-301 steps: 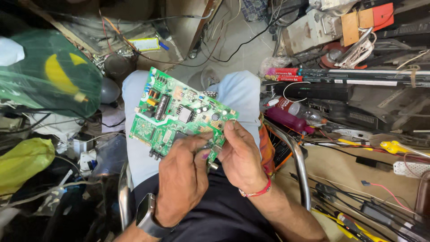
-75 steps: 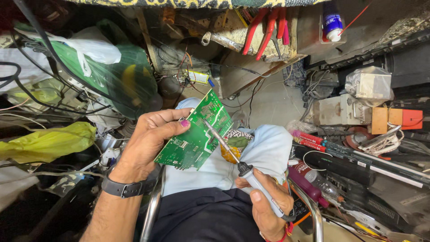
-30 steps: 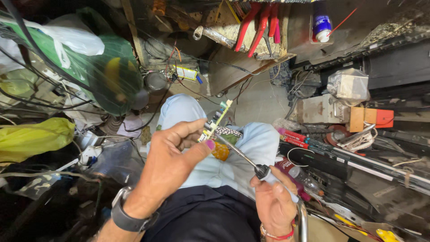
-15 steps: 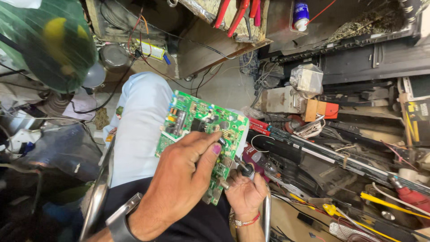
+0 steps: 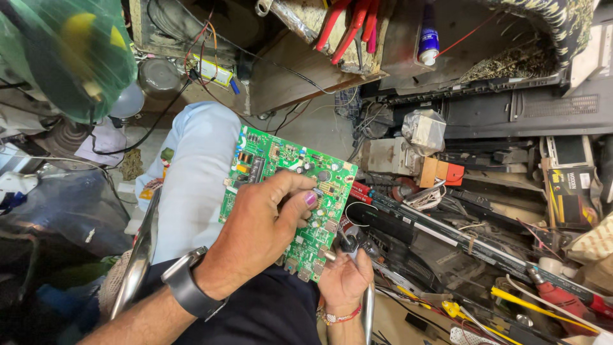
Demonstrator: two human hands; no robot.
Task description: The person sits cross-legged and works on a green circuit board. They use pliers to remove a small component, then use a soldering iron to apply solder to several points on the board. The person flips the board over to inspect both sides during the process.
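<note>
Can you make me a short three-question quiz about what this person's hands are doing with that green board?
1. True or false: the left hand lies on top of the green circuit board, with its fingers curled over it.
2. Which does the right hand hold? A) a tool with a dark handle B) a red plier C) a white bottle
3. Fill in: the left wrist wears a dark ____.

Key:
1. True.
2. A; the dark-handled tool sits in that hand's grip at the board's lower edge, its tip hidden.
3. Watch; the wristwatch has a dark band.
</note>
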